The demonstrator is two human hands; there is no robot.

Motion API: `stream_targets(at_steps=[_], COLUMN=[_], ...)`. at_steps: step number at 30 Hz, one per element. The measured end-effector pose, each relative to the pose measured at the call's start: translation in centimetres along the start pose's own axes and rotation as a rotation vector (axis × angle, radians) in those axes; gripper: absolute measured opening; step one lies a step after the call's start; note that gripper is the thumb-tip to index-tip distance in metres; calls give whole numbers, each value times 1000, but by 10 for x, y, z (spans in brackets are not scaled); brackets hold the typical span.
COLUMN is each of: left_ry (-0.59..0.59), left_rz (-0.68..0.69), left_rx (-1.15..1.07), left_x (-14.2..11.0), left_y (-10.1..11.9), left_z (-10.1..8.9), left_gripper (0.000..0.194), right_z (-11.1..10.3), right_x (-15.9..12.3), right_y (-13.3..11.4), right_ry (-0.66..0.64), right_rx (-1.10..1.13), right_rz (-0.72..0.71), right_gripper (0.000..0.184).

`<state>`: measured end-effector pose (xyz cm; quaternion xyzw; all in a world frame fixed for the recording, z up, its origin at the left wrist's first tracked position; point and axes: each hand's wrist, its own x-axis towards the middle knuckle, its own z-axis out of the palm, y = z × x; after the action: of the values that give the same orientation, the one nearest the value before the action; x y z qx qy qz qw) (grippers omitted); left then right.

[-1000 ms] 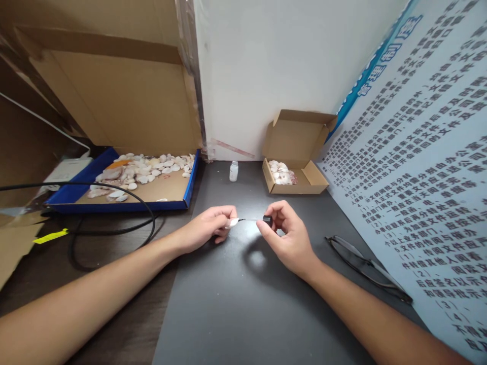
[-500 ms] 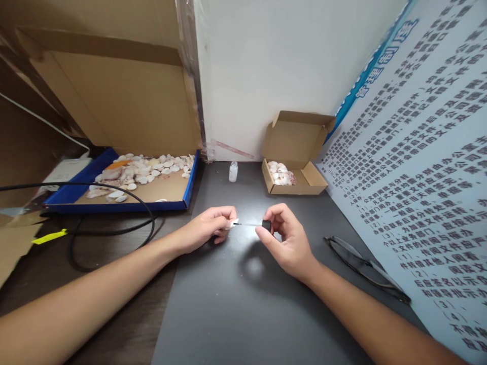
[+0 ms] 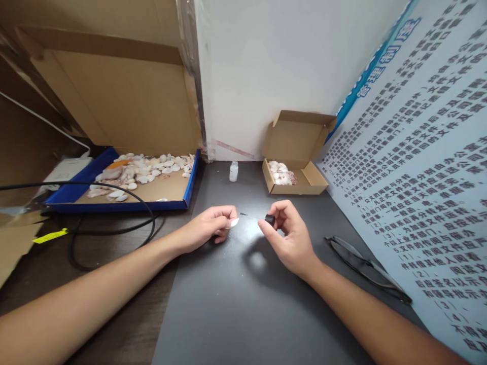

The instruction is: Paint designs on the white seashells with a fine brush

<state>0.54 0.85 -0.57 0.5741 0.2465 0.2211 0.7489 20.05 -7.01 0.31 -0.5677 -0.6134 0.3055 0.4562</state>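
A small white seashell [image 3: 234, 222] is pinched between the thumb and fingers of my left hand [image 3: 215, 223]. My right hand [image 3: 289, 235] grips the black cap of a brush [image 3: 270, 219]. Its thin, pale stem points left and its dark bristle tip is a little above and to the right of the shell, apart from it. An uncapped clear glass bottle [image 3: 233, 172] with whitish contents stands upright on the grey desk mat [image 3: 213, 314], beyond my hands.
At the back left lies a blue-edged cardboard box [image 3: 167, 205] with many seashells [image 3: 144, 170]. A smaller open carton [image 3: 300, 189] holds more shells at the back right. Eyeglasses [image 3: 367, 268] rest by the printed board [image 3: 429, 203]. A black cable [image 3: 150, 203] loops at left.
My right hand has shifted slightly right and up, drawing the brush tip off the shell. The left hand holds nearly the same place.
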Motion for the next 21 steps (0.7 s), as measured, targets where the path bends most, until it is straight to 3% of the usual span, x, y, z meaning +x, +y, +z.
stream_targets(at_steps=[5, 9, 14, 18, 21], left_ry=[-11, -14, -15, -14, -4], left_rz=[4, 13, 11, 0, -10], left_rx=[-15, -11, -16, -27, -22], left_x=[1, 0, 0, 1, 2], left_y=[-2, -2, 0, -2, -2], left_z=[-2, -2, -1, -2, -2], left_gripper=[11, 13, 11, 12, 9], right_z=[1, 1, 1, 2, 2], right_x=[0, 2, 2, 2, 1], right_y=[1, 1, 2, 3, 2], right_ry=[-95, 3, -60, 64, -1], right_rx=[-7, 0, 4, 6, -3], right_rz=[-44, -41, -54, -25, -57], right_gripper=[40, 39, 38, 39, 38])
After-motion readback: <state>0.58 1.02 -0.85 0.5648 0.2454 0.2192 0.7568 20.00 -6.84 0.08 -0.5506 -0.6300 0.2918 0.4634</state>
